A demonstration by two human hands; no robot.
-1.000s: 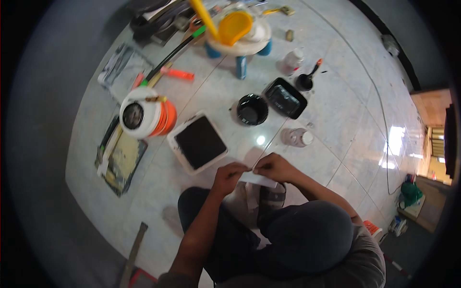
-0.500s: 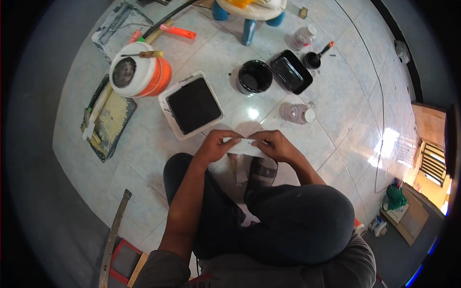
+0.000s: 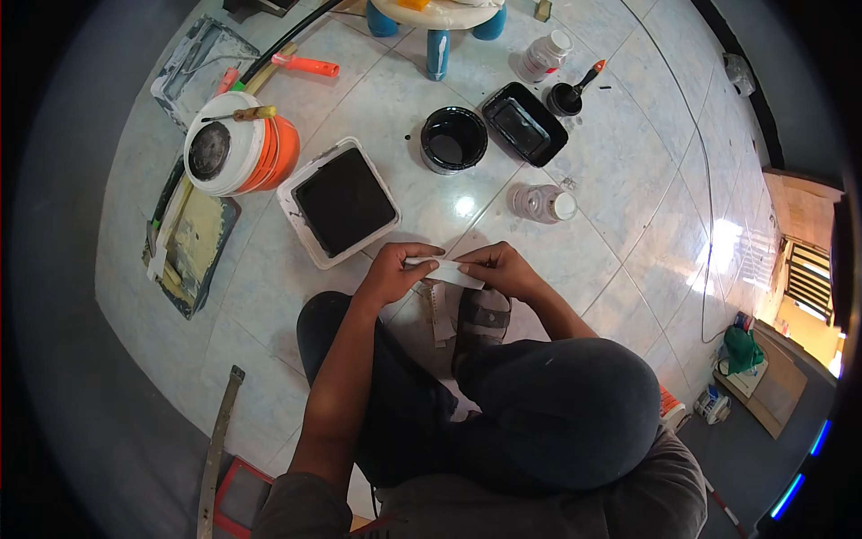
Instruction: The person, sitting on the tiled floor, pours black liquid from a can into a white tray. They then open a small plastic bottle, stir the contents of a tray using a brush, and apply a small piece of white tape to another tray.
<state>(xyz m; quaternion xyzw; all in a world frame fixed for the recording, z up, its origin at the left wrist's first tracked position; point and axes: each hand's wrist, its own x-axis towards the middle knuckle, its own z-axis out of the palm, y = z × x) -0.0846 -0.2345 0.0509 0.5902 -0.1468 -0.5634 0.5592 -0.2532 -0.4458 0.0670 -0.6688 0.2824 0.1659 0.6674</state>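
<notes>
A small folded strip of white paper [image 3: 449, 272] is held between my two hands, above my sandalled foot [image 3: 485, 316]. My left hand [image 3: 395, 272] pinches its left end between thumb and fingers. At the right end, my right hand [image 3: 501, 268] grips it in the same way, thumb and fingers pressed together. Beneath the hands, a pale strip with a ragged edge [image 3: 440, 314] lies on the floor beside the foot. Just beyond my left hand stands a white square tub [image 3: 311, 235] with a flat black surface inside.
Ahead are a black-coated pot [image 3: 452, 167], a black tray [image 3: 496, 135], two clear bottles [image 3: 533, 203] with white caps, and a small black cup [image 3: 562, 101] with a brush. On the left, an orange-and-white bucket [image 3: 280, 154] carries a wooden-handled tool. Paint-stained trays [image 3: 205, 242] lie around it.
The white paper now shows as a narrower strip, and my hands are slightly closer together. The whole view has shifted a little, moving the floor items leftward in the picture.
</notes>
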